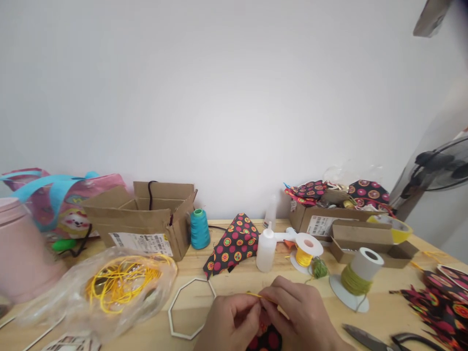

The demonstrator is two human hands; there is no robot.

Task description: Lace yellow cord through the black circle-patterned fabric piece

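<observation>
Near the bottom centre, my left hand (pixel 234 319) and my right hand (pixel 298 312) meet with fingertips pinched on a thin yellow cord (pixel 255 295). Beneath and between them shows dark patterned fabric (pixel 268 336), mostly covered by my fingers. A white octagonal frame (pixel 175 332) lies just left of my left hand. Behind the hands stand a white squeeze bottle (pixel 266 253) and a folded piece of patterned fabric (pixel 237 243). Right of the bottle is a spool of yellow cord (pixel 304 256), and nearer my right hand, a spool of green cord (pixel 356 279).
Scissors (pixel 367 337) lie at bottom right beside fabric pieces (pixel 435 307). A plastic bag of yellow cord (pixel 122 282) and a pink bin (pixel 27 253) are left. Behind stand an open carton (pixel 146 219), teal thread (pixel 199 231) and a filled box (pixel 310 218).
</observation>
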